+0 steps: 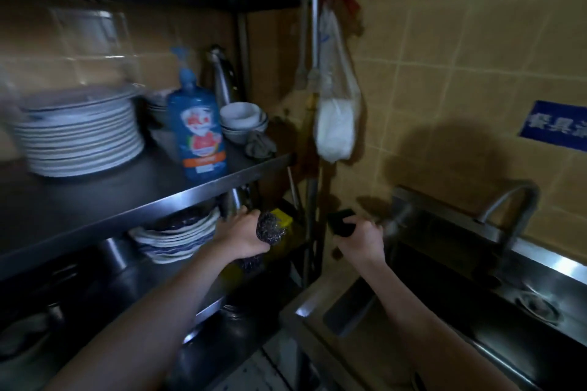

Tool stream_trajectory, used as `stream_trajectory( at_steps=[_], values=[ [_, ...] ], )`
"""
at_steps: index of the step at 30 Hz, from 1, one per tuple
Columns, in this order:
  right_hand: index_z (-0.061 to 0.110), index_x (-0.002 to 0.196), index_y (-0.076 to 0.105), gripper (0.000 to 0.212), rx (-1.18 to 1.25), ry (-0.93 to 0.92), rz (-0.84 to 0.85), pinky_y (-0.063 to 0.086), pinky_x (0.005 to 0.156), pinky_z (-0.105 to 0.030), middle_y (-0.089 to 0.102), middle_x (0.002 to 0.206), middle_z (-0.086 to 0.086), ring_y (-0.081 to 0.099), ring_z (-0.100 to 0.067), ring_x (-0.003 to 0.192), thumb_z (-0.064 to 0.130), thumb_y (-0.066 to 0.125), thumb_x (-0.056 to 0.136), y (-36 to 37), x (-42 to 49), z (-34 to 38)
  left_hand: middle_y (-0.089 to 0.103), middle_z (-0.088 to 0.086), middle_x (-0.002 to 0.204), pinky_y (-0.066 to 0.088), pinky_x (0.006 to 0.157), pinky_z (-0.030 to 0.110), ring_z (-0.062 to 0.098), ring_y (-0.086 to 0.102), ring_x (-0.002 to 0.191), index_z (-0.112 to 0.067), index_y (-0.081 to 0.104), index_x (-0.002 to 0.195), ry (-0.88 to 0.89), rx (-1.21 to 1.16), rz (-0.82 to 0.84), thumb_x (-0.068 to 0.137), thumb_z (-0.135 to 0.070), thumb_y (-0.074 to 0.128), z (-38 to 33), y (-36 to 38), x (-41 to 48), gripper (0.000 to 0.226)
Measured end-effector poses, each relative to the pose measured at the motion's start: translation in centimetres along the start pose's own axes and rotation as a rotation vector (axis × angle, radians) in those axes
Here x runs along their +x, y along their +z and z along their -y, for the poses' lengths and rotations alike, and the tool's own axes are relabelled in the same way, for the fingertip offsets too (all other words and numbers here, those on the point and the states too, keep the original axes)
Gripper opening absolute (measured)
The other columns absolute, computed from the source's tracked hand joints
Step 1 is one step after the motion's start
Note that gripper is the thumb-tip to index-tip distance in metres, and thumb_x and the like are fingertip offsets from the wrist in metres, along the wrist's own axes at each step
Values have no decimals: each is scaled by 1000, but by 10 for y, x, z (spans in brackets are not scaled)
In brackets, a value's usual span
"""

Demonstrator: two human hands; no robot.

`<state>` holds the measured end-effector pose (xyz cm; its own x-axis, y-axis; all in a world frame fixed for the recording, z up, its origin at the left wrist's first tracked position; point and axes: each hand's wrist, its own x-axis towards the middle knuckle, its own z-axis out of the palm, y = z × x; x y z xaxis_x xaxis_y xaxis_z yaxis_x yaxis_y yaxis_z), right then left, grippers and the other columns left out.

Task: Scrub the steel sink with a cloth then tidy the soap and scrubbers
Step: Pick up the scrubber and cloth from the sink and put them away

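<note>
My left hand (pixel 243 232) is shut on a dark steel-wool scrubber (pixel 269 228) and reaches in under the middle shelf of the steel rack. A yellow sponge (pixel 282 216) lies just behind the scrubber. My right hand (pixel 360 236) is shut on a dark green scouring pad (pixel 341 221), held in the gap between the rack and the steel sink (pixel 444 311). A blue dish-soap bottle (pixel 198 133) stands upright on the middle shelf (pixel 152 194). The sink's curved tap (pixel 511 200) rises at the right.
White plates (pixel 79 133) are stacked at the shelf's left and small bowls (pixel 243 120) behind the bottle. More plates (pixel 178 235) sit on the shelf below. A white plastic bag (pixel 336 111) hangs from the rack post. Tiled wall stands behind the sink.
</note>
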<state>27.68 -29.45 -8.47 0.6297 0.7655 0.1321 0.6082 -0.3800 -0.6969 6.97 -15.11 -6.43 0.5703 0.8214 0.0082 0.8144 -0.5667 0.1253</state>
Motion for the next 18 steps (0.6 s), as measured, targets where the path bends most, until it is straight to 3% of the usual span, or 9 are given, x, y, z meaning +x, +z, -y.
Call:
stream_trajectory(
  at_steps=[12, 16, 18],
  values=[
    [22, 114, 64, 43, 19, -297, 145, 39, 102, -36, 60, 121, -8, 45, -31, 121, 31, 71, 73, 80, 14, 160, 48, 5, 128, 35, 99, 43, 28, 48, 118, -25, 43, 127, -261, 81, -166, 65, -51, 63, 119, -80, -65, 70],
    [21, 114, 64, 45, 50, -405, 214, 41, 100, -34, 63, 120, -8, 52, -29, 119, 30, 72, 70, 106, 16, 204, 49, 5, 132, 32, 100, 44, 28, 46, 121, -23, 32, 135, -345, 92, -198, 62, -55, 68, 153, -96, -79, 87],
    [20, 114, 65, 45, 66, -452, 246, 45, 99, -34, 63, 120, -7, 53, -29, 118, 29, 72, 70, 117, 16, 223, 55, 7, 123, 31, 97, 44, 29, 49, 116, -20, 29, 130, -382, 44, -226, 59, -52, 72, 166, -104, -86, 89]
  ],
)
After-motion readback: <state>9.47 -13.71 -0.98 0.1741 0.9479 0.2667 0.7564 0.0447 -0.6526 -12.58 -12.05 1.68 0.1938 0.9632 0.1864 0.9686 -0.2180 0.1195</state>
